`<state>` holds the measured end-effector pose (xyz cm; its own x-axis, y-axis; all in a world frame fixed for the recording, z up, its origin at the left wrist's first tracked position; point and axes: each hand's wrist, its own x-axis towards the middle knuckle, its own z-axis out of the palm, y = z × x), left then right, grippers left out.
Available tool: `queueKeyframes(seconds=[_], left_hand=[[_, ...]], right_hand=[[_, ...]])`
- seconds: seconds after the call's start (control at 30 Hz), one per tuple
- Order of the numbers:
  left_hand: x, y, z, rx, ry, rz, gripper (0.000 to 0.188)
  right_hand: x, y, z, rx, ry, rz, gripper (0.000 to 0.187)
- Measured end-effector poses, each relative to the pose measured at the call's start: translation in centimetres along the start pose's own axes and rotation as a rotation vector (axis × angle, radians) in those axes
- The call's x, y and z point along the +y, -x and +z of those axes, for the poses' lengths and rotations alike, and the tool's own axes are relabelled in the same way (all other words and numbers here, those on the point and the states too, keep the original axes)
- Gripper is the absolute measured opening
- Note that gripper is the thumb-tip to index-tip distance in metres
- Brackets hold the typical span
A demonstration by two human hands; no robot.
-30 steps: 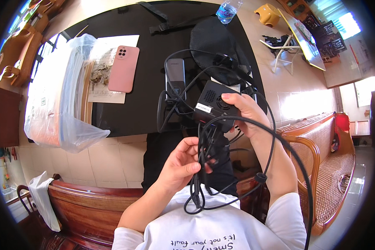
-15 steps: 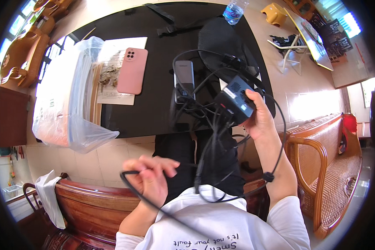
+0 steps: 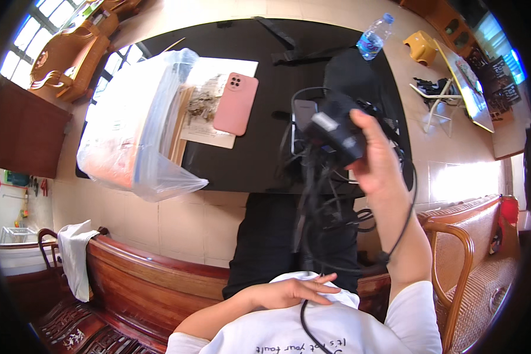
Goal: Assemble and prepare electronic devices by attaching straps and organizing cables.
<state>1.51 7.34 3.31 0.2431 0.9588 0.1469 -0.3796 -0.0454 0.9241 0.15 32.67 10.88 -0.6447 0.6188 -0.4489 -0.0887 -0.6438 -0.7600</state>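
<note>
In my right hand (image 3: 374, 159) is a small black box-shaped device (image 3: 336, 138) with a pale label, held above the table's near right part. It is blurred, and a tangle of black cables (image 3: 318, 200) hangs below it toward my lap. My left hand (image 3: 292, 292) lies across my shirt front, its visible fingers stretched to the right. A black cable (image 3: 307, 318) comes out from under those fingers and runs down over the shirt; the thumb is hidden. Behind the device, a power bank (image 3: 304, 111) lies partly covered on the table.
On the black table (image 3: 271, 159) are a pink phone (image 3: 237, 106), papers (image 3: 212, 133) and a clear plastic bag (image 3: 130, 130) with contents. A water bottle (image 3: 373, 38) stands at the far right. A wooden bench (image 3: 159, 265) is behind me; a woven-seat armchair (image 3: 454, 253) is at right.
My left hand has moved right and toward my body, bringing the cable onto my shirt. The device in my right hand has turned slightly. The whole view has shifted, placing the table further right.
</note>
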Motion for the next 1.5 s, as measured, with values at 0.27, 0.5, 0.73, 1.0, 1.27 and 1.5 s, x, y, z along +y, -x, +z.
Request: queueKeyframes(seconds=[0.27,0.5,0.73,1.0,1.27,1.5], left_hand=[[-0.1,2.2,-6.4,1.020,0.255,-0.083,0.030],[5.6,-5.1,-6.6,0.985,0.577,0.171,0.046],[4.6,-6.3,-8.7,1.059,0.870,0.392,0.040],[4.5,-9.0,-9.7,0.733,1.380,0.596,0.061],[2.3,-8.9,-10.4,0.632,1.420,0.694,0.069],[0.0,-9.5,-7.4,0.614,1.449,0.727,0.060]], right_hand=[[-0.3,2.2,3.9,-0.410,1.019,-0.150,0.053],[0.7,3.0,4.8,-0.423,1.201,-0.251,0.060],[3.2,7.8,-5.9,-0.867,0.033,0.164,0.051],[13.5,12.1,-18.5,-0.413,-0.904,-0.023,0.058],[10.5,13.3,-17.2,0.936,-0.587,0.203,0.040],[11.1,15.2,-9.7,0.077,0.270,0.116,0.039]])
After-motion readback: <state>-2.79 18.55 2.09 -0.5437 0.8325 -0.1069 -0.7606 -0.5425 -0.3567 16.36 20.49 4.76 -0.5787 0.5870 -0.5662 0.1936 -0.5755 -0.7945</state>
